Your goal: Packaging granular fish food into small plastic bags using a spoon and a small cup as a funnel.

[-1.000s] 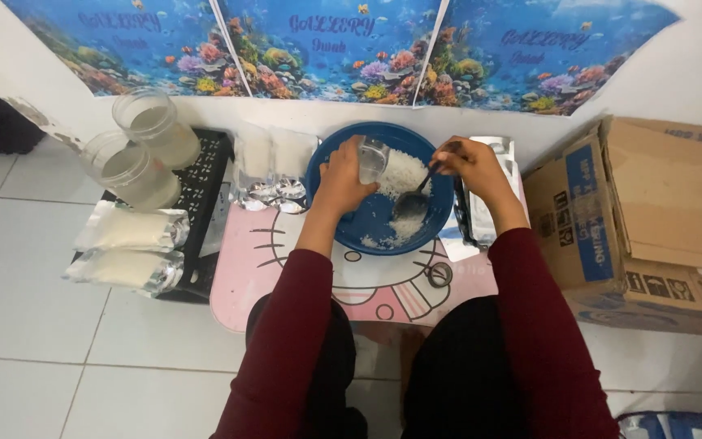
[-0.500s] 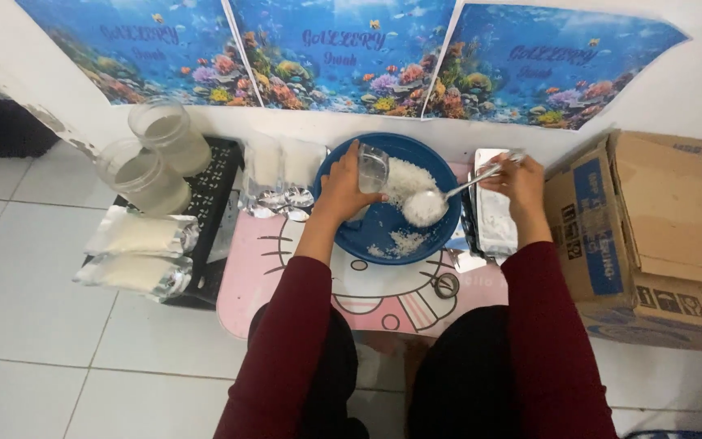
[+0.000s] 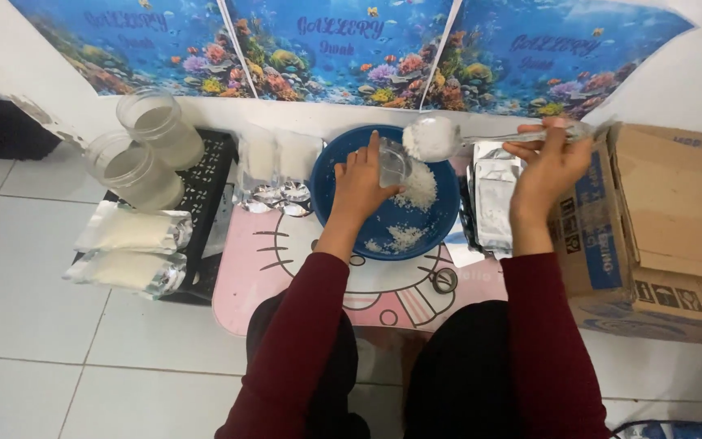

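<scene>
The left hand [image 3: 361,180] rests inside the round blue plastic bowl [image 3: 336,180] on the pink cartoon-cat table [image 3: 245,276], fingers closed around a small clear pouch [image 3: 393,162] held above the loose white grains [image 3: 418,189] in that bowl. The right hand [image 3: 548,167], just right of the bowl, grips the handle of a metal spoon [image 3: 432,136] heaped with white grains at the bowl's far rim, just above the pouch. Right of the bowl lie flat silver foil pouches [image 3: 493,203] and a brown cardboard box [image 3: 676,203]; to its left, two clear plastic jars [image 3: 144,146] and filled white packets [image 3: 127,248].
</scene>
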